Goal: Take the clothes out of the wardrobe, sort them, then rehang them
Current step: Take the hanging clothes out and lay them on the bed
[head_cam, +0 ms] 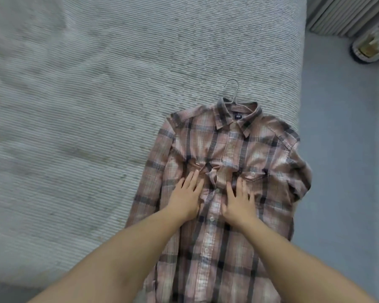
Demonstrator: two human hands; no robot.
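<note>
A pink and dark plaid button-up shirt (230, 149) lies face up on the bed, collar away from me. A thin metal hanger (232, 90) is inside it, its hook sticking out past the collar. My left hand (187, 196) rests flat on the shirt's chest, left of the button placket, fingers spread. On the other side of the placket my right hand (239, 202) also lies flat with its fingers apart. The fabric is bunched between the two hands near the chest pockets. Neither hand grips anything.
The bed (85, 106) has a grey ribbed cover and fills the left and middle of the view. The shirt lies near its right edge. Beyond that edge is grey floor (341, 149), with a radiator-like panel (346, 14) and a round object (372, 43) at the top right.
</note>
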